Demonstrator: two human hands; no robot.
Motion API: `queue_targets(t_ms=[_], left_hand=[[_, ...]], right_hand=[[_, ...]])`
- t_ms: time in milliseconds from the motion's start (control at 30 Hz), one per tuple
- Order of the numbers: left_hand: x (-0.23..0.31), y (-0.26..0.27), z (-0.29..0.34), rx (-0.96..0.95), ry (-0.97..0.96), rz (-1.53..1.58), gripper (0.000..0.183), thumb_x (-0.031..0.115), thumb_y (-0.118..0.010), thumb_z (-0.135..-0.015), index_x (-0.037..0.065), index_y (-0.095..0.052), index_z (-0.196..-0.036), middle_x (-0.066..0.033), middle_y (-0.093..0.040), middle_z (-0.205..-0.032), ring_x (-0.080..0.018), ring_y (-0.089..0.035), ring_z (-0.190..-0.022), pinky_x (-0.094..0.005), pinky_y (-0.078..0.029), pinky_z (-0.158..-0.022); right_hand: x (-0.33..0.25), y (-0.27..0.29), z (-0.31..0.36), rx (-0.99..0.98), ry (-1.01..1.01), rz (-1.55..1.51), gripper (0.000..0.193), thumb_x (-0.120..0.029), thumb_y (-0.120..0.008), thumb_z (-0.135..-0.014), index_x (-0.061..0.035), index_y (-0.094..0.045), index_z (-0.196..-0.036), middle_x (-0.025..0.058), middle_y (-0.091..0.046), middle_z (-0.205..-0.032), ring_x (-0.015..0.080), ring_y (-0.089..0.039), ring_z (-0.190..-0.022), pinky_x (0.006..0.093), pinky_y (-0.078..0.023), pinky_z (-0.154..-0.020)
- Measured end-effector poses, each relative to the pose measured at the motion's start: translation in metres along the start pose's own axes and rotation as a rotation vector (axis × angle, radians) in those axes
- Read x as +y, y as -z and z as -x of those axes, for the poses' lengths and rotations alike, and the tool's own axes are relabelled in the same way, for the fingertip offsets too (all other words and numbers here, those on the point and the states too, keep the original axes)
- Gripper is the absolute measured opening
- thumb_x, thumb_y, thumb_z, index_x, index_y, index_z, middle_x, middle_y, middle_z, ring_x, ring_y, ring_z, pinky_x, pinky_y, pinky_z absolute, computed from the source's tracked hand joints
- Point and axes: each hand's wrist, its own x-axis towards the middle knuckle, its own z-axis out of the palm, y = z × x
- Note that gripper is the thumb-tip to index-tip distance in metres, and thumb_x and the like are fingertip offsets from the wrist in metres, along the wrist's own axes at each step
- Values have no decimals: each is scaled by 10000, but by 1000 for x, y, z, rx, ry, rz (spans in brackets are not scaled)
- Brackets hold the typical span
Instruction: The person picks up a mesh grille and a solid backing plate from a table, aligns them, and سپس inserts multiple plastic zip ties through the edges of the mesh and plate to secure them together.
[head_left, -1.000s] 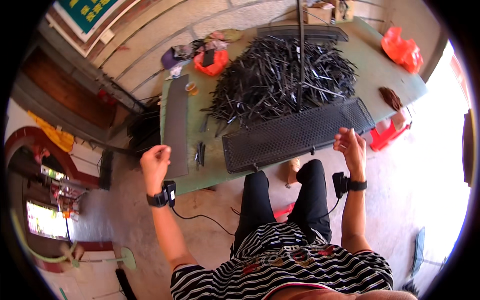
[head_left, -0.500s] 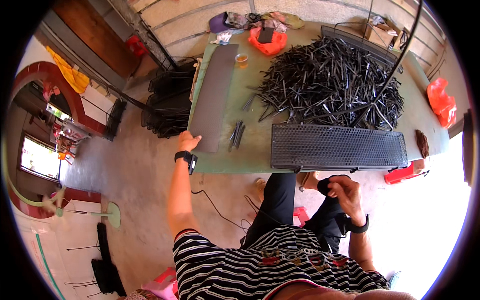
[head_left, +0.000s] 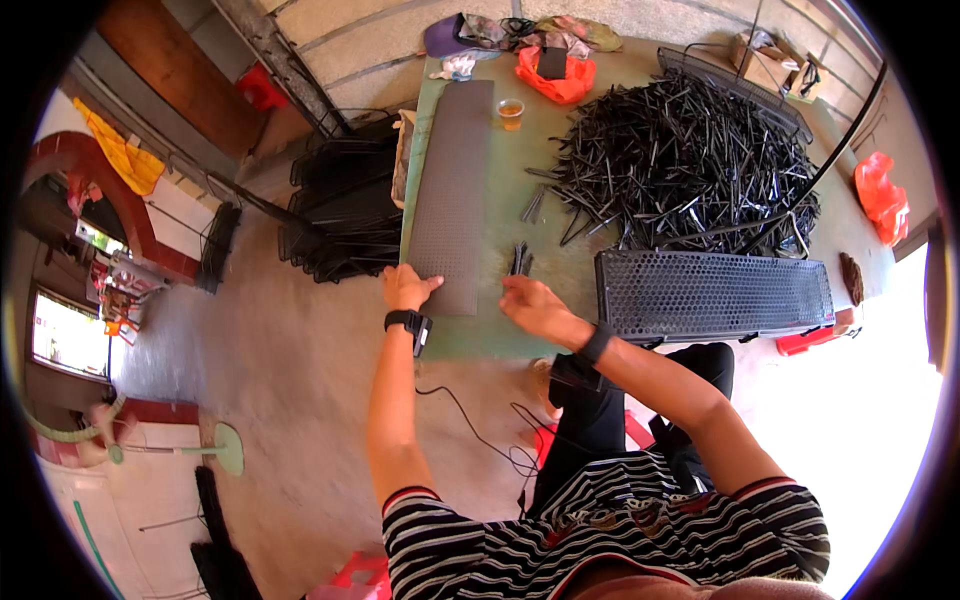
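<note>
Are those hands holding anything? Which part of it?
Left hand seems to hold the grey panel by its near left corner; right hand: can't tell.

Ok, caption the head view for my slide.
Left hand on a long gray panel, right hand near a few black strips, a big heap farther back on the green table.

We can read no words, numbers or signs here — the reddish print [head_left: 690, 525] across the front of the striped shirt [head_left: 470, 545], at the lower middle of the frame, is too creased and dim for us to make out.
</note>
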Motion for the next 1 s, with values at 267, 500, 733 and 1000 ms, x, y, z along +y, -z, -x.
queue_targets(t_ms=[267, 500, 733, 1000], left_hand=[[-2, 6, -4, 60, -135, 132, 484, 281, -775, -598, -86, -624, -876, -259, -598, -950, -353, -584, -896, -374, -468, -771], [-6, 12, -16, -57, -61, 91, 465, 343, -724, -664, -70, -619, -852, -242, -606, -923, -367, -590, -870, -421, -476, -722], [-16, -6, -30, 106, -126, 160, 471, 357, -712, -674, -88, -557, -649, -197, -588, -640, -310, -597, -634, -390, -446, -570], [-24, 15, -43, -121, 57, 825, 326, 289, -688, -765, 20, -513, -711, -49, -527, -573, -115, -491, -406, -240, -387, -364]], right_hand=[[26, -46, -107, 286, -147, 240, 470, -238, -566, -762, 108, -477, -1068, 283, -573, -933, 352, -574, -906, 393, -460, -744], [-2, -32, -123, 123, -357, 25, 339, -201, -526, -752, 105, -572, -890, 289, -585, -939, 339, -597, -914, 386, -491, -701], [5, -31, -137, 67, -354, -28, 220, -69, -560, -704, 80, -588, -864, 231, -611, -881, 308, -613, -862, 365, -491, -671], [21, -17, -144, 24, 215, 273, 227, -8, -654, -609, 39, -577, -818, 160, -609, -770, 267, -600, -712, 347, -482, -579]])
